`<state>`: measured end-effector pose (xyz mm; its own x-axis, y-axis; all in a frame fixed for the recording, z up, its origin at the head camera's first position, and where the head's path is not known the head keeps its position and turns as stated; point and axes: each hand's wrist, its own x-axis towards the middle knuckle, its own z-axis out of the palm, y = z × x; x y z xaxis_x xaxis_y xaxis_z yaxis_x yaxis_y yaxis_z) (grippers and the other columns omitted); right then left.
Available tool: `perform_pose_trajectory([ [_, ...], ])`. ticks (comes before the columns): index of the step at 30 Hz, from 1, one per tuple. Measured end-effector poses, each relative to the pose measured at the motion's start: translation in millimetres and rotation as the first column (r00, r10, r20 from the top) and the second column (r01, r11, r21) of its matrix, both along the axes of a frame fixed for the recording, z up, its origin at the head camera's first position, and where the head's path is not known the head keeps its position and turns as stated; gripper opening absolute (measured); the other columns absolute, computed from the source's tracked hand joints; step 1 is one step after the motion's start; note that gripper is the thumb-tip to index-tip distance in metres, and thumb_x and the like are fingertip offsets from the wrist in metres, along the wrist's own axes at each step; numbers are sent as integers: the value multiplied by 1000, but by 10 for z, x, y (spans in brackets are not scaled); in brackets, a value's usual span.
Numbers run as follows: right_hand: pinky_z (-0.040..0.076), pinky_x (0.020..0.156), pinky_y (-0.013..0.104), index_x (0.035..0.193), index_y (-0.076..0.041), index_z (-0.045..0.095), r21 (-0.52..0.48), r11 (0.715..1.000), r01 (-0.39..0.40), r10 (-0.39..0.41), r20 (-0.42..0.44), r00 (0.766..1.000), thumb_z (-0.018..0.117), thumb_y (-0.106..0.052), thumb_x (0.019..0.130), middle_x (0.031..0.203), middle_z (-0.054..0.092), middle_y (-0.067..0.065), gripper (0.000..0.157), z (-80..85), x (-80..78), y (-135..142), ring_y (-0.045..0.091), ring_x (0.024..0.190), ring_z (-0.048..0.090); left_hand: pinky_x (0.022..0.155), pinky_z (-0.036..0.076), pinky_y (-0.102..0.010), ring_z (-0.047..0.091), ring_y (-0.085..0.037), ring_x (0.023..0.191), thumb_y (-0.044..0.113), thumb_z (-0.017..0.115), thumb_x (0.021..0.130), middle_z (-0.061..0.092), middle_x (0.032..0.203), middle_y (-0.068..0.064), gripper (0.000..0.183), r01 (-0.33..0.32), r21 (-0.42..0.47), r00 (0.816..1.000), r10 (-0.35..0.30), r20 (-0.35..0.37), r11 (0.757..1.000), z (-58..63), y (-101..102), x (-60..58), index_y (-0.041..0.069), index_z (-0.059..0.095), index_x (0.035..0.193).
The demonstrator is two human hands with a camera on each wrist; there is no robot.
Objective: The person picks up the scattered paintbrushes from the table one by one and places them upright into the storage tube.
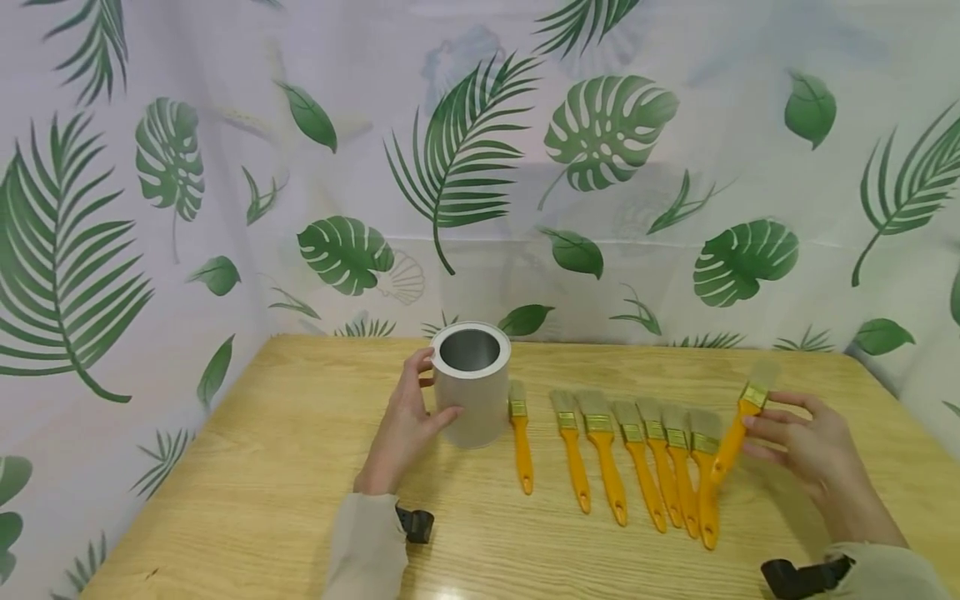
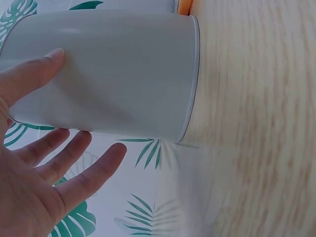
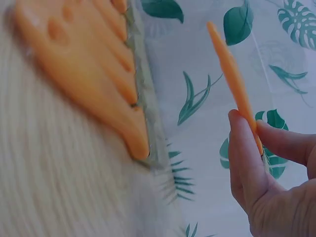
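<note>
A white paint can with an open top stands upright on the table. My left hand holds it from the left, thumb on its front and fingers at its far left side; the left wrist view shows the thumb lying across the wall. At the right, my right hand pinches a paintbrush near its metal band, bristles up and orange handle slanting down to the left. In the right wrist view its handle shows between thumb and fingers, while the hand hides the bristles.
Several orange-handled paintbrushes lie in a row, bristles toward the back; the rightmost ones sit close together. A single paintbrush lies right beside the can. Behind the wooden table hangs a leaf-patterned cloth.
</note>
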<state>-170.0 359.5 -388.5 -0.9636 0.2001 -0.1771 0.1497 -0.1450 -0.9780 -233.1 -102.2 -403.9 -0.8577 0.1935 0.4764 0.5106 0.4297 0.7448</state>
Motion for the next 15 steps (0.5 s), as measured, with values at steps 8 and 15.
perform_pose_trajectory([
  [8, 62, 67, 35, 119, -14, 45, -140, 989, 47, -56, -63, 996, 69, 13, 90, 88, 66, -3, 47, 50, -34, -178, 14, 77, 71, 99, 49, -56, 57, -43, 118, -7, 81, 81, 52, 134, -24, 81, -9, -2, 1000, 9, 3, 1000, -22, -1, -13, 6, 34, 144],
  [15, 62, 65, 34, 118, -17, 44, -132, 988, 76, -86, -69, 994, 66, 14, 91, 88, 64, -4, 47, 93, -68, -327, 11, 77, 70, 97, 50, -57, 58, -44, 116, -8, 82, 80, 52, 133, -25, 82, -14, -1, 1000, 14, 7, 1000, -18, -9, -11, 7, 34, 145],
])
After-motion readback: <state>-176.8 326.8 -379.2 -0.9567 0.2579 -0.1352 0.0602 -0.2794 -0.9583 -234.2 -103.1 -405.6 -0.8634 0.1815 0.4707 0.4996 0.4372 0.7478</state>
